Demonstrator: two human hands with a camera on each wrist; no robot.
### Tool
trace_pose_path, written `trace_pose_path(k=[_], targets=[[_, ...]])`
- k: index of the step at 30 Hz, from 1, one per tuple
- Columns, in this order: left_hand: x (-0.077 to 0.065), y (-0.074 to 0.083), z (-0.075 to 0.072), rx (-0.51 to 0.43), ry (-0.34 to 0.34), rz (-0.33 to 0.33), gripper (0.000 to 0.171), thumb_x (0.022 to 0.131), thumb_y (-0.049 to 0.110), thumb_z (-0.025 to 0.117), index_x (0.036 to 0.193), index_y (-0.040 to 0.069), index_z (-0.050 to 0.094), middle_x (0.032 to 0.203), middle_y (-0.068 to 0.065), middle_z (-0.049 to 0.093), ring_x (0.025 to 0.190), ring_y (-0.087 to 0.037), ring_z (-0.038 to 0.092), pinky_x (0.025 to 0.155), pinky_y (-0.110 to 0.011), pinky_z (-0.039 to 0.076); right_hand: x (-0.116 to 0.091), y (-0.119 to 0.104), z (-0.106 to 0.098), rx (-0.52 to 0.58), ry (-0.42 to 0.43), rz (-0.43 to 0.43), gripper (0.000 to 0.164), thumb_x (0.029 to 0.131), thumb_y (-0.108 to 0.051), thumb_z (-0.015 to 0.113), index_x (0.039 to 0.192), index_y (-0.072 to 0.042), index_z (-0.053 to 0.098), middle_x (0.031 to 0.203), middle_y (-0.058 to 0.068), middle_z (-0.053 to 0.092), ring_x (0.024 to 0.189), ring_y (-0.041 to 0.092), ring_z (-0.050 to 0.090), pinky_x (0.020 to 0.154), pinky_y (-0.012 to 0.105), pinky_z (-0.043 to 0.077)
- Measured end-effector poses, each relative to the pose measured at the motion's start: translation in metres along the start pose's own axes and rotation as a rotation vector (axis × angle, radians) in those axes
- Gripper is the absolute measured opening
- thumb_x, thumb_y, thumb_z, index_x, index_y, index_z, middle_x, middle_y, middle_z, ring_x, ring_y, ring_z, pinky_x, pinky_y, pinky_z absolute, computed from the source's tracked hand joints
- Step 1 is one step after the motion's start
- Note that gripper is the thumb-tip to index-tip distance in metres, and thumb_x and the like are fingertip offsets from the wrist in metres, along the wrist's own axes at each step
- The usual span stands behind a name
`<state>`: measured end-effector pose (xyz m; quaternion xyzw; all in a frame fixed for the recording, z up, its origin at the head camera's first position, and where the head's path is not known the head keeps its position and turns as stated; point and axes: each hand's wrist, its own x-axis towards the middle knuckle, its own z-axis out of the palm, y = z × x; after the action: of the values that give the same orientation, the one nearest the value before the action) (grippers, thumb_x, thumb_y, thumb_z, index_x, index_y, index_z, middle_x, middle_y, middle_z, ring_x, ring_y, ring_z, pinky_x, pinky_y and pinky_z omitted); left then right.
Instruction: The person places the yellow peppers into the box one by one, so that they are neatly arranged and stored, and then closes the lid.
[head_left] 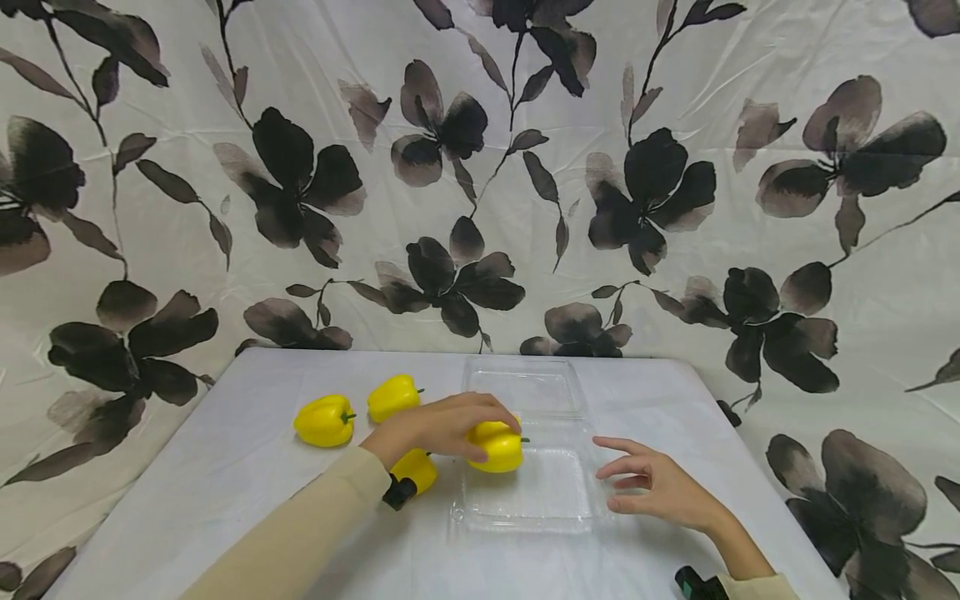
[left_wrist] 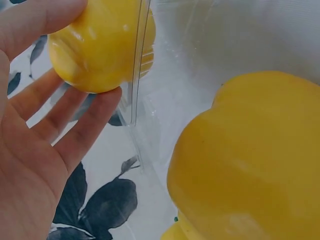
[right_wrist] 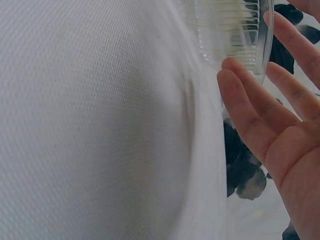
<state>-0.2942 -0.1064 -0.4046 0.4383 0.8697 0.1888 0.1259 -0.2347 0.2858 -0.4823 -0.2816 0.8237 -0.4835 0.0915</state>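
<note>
from the head: grips a yellow bell pepper in the left hand, with fingers curled over the top and thumb on the nearer side. has that pepper at the far left corner of the near half of a clear plastic container, with its green stem toward the right. cannot make out contact or gap between pepper and plastic floor. holds the right hand well apart from the left, just right of the container, with fingers spaced and loosely bent. shows the container's far half lying just beyond the near one. to the left, on the white-covered table: a leftmost pepper, a rear pepper, and a third pepper partly hidden by the left wrist. behind it all, a flower-printed cloth.

from the left wrist: shows the gripped pepper between thumb above and fingertips below, with a clear plastic edge crossing its right part. shows more yellow pepper, large and near the lens, outside the grip.

from the right wrist: shows the right fingers spread beside ribbed clear plastic. cannot tell whether touching it.
</note>
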Motion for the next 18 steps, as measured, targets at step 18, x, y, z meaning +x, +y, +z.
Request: trace_pose_path(k=[18], targets=[[0.0051, -0.0043, 0.0072, -0.003, -0.011, -0.029, 0.054, 0.096, 0.012, 0.078, 0.142, 0.035, 0.061, 0.153, 0.007, 0.054, 0.141, -0.02, 0.045, 0.12, -0.048, 0.041, 0.0006, -0.0002, 0.0001, -0.004, 0.004, -0.001, 0.03, 0.091, -0.012, 0.085, 0.12, -0.005, 0.078, 0.164, 0.019, 0.044, 0.131, 0.024, 0.064, 0.1, 0.042, 0.06]])
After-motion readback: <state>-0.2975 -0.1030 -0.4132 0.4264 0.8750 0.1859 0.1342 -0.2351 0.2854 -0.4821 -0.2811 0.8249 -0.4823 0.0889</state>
